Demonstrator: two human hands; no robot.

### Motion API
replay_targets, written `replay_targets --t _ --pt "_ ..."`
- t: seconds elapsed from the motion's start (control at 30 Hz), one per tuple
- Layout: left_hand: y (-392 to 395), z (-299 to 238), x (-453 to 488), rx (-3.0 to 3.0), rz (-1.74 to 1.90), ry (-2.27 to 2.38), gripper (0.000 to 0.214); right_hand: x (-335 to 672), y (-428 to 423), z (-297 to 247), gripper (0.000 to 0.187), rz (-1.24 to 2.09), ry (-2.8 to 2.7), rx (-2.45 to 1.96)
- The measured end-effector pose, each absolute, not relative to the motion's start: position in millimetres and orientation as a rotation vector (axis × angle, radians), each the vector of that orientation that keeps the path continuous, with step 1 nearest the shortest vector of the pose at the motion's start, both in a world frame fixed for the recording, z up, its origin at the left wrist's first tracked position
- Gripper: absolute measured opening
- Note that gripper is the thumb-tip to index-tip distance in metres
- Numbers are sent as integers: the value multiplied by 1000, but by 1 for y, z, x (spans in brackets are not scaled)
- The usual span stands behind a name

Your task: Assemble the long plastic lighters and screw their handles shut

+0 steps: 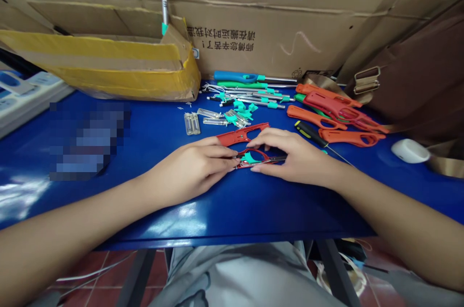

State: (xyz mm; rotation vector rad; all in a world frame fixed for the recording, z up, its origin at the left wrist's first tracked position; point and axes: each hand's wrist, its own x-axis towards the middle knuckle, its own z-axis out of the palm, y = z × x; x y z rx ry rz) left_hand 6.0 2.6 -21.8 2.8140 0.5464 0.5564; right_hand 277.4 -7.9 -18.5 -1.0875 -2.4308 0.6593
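Observation:
My left hand (pixel 197 164) is closed on the left end of an open red lighter casing half (pixel 268 157), its fingertips pinching there. Inside that half lie a teal trigger (pixel 249 157) and thin white wires. My right hand (pixel 297 154) curves over the other end, thumb and fingers around a dark metal tube (pixel 278 158) that sticks out of the casing. Just behind, a second red casing half (pixel 237 136) lies with its inner side up, close to the fingers of both hands. My palms hide part of the work.
Clear fuel tanks (pixel 192 124), loose teal triggers (pixel 245 109) and metal lighter tubes (pixel 261 96) lie behind my hands. Orange casings (pixel 315 117) and a screwdriver (pixel 310 133) are at right, near a white case (pixel 410 151). A yellow-taped box (pixel 145 72) stands back left.

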Motion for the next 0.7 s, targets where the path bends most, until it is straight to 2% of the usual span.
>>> replay_targets --t 0.17,0.47,0.7 --pt "3 -23 4 2841 590 516 24 283 -8 -14 22 420 -2645 -979" --pt "2 -23 4 2884 575 521 24 285 -8 -14 25 697 -2538 -1053" --pt "1 -21 4 2920 537 525 26 284 -8 -11 23 672 -2539 -1061"
